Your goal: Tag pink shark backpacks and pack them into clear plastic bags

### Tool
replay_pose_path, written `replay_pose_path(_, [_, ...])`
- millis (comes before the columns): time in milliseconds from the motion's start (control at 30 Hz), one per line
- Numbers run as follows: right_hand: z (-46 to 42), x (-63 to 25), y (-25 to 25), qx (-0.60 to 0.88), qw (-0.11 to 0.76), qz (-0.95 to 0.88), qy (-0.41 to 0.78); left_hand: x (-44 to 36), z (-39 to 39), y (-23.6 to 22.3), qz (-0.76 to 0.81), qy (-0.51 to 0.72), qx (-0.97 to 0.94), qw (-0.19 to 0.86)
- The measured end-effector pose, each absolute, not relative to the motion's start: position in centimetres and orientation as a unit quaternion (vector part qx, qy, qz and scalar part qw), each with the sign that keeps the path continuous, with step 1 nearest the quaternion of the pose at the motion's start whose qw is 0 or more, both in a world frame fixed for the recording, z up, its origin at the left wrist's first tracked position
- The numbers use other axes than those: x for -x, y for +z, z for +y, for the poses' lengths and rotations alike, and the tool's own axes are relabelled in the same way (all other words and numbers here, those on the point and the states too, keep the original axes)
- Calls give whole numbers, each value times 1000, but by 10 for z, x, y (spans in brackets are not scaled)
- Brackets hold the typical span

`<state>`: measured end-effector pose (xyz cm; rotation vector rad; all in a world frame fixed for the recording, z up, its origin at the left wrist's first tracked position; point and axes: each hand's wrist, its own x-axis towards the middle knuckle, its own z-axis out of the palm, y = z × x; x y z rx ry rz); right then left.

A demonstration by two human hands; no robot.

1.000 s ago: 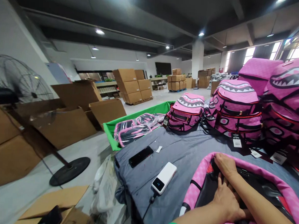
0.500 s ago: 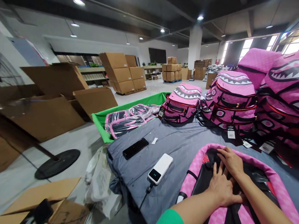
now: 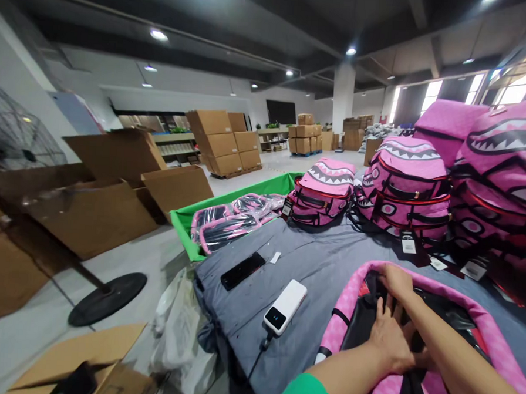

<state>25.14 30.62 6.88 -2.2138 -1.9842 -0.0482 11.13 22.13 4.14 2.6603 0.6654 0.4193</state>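
A pink backpack (image 3: 350,295) with a black back panel lies flat on the grey cloth-covered table (image 3: 321,265) in front of me. My left hand (image 3: 388,336) rests palm down on the black panel, fingers stretched forward. My right hand (image 3: 397,280) lies just beyond it, near the top edge of the panel, fingers curled down onto the bag. Whether they grip anything is hidden.
A white power bank (image 3: 285,307) on a cable and a black phone (image 3: 242,270) lie on the table's left part. Pink shark-mouth backpacks (image 3: 407,190) are stacked at the back and right. A green bin (image 3: 186,222) holds bagged backpacks. Cardboard boxes (image 3: 90,211) and a floor fan (image 3: 108,289) stand left.
My hands stay on the backpack's black panel, shifting only slightly. The view has tilted and swung a little.
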Motion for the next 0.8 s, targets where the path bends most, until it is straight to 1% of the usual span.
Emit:
replay_pose_path(133, [233,-258,88,677,131,-723,-41,-128,234,39,269,130,-941,159])
replay_pose_path(233, [159,-261,87,666,165,-723,-79,-135,239,37,294,180,-925,160])
replay_pose_path(300, [121,-252,75,657,164,-726,-123,-137,242,39,313,221,-905,185])
replay_pose_path(367, [102,-238,57,662,144,-720,-151,-135,245,44,331,243,-889,205])
replay_pose_path(467, [102,-221,30,690,123,-701,-133,-120,241,60,313,234,-894,218])
replay_pose_path(500, [105,-218,23,695,122,-698,-123,-110,234,67,278,223,-907,225])
replay_pose_path(567, [111,-214,15,704,117,-692,-107,-87,215,80,132,174,-946,239])
replay_pose_path(633, [115,-210,12,712,110,-686,-99,-64,191,87,-124,85,-964,219])
replay_pose_path(667, [116,-207,13,716,107,-683,-98,-56,180,87,-196,58,-960,191])
replay_pose_path(733, [118,-202,15,724,104,-674,-99,-50,166,79,-242,30,-961,130])
replay_pose_path(800, [119,-200,20,731,111,-667,-97,-52,159,65,-219,31,-972,80])
